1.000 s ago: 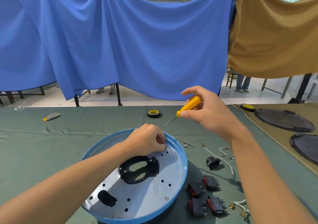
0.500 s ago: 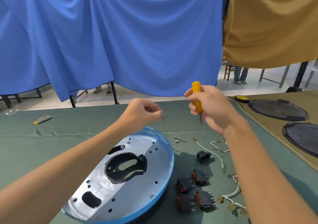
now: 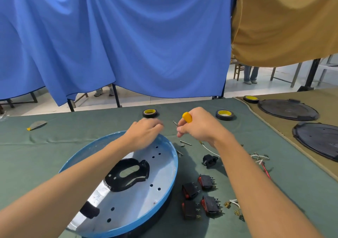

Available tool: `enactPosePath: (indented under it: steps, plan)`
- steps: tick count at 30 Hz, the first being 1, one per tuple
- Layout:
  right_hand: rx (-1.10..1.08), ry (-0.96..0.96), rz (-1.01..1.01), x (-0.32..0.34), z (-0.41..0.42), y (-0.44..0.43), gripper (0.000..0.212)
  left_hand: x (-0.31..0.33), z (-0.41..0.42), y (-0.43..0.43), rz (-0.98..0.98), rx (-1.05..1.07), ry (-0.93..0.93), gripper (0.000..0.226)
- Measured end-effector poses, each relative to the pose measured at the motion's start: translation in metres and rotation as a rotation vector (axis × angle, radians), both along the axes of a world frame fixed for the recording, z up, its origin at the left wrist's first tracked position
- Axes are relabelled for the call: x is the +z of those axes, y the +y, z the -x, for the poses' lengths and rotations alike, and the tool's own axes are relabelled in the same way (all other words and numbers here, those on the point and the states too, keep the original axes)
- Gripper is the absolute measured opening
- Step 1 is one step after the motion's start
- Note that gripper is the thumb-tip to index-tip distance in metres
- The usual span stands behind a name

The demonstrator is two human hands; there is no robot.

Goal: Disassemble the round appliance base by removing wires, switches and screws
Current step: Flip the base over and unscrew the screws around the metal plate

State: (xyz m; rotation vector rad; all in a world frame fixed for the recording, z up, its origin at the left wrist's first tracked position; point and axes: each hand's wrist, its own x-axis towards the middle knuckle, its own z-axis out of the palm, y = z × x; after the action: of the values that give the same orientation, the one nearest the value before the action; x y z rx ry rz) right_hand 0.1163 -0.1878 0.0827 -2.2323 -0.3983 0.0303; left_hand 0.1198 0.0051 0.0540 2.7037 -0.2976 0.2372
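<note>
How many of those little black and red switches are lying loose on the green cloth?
4, clustered right of the round blue-rimmed appliance base: small black-and-red rocker switches at upper right, upper left, lower left and lower right. The right forearm could hide more.

No text can be read; print on the tape rolls (image 3: pixel 150 113) is blurred.

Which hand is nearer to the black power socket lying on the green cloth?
Right. The right hand, holding the yellow screwdriver, is raised just beyond the black power socket. The left hand is over the blue base's far rim, farther off.
</note>
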Motion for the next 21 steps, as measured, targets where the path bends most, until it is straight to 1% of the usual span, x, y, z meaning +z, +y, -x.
enactPosePath:
  steps: [1, 2, 6, 9, 10, 13, 16, 18, 20, 21]
  plan:
    - [-0.003, 0.013, 0.037, -0.001, 0.001, 0.001, 0.010, -0.006, 0.001, 0.006, -0.135, -0.002, 0.001, 0.046]
    - [-0.006, 0.023, 0.078, -0.002, 0.001, 0.002, 0.011, -0.010, 0.001, 0.011, -0.197, 0.000, -0.008, 0.052]
    - [-0.033, 0.042, 0.205, -0.006, 0.005, 0.010, 0.016, -0.015, 0.000, 0.027, -0.184, -0.014, -0.027, 0.055]
    - [-0.044, 0.053, 0.283, -0.013, 0.006, 0.017, 0.012, -0.015, 0.003, 0.041, -0.183, -0.019, -0.025, 0.055]
    - [-0.045, 0.053, 0.314, -0.016, 0.007, 0.020, 0.010, -0.015, 0.005, 0.047, -0.185, -0.021, -0.020, 0.055]
    - [-0.066, 0.047, 0.390, -0.024, 0.009, 0.032, 0.018, -0.013, 0.010, 0.061, -0.180, -0.021, 0.002, 0.055]
    - [-0.080, 0.011, 0.470, -0.032, 0.014, 0.049, 0.016, -0.008, 0.013, 0.066, -0.167, -0.047, 0.047, 0.057]
    - [-0.093, -0.012, 0.525, -0.037, 0.018, 0.059, 0.008, -0.002, 0.013, 0.071, -0.218, -0.072, 0.066, 0.061]
    - [-0.099, -0.018, 0.565, -0.044, 0.021, 0.066, 0.015, 0.004, 0.013, 0.083, -0.337, -0.065, 0.053, 0.070]
    - [-0.098, -0.017, 0.577, -0.046, 0.021, 0.067, 0.017, 0.006, 0.012, 0.091, -0.366, -0.045, 0.077, 0.072]
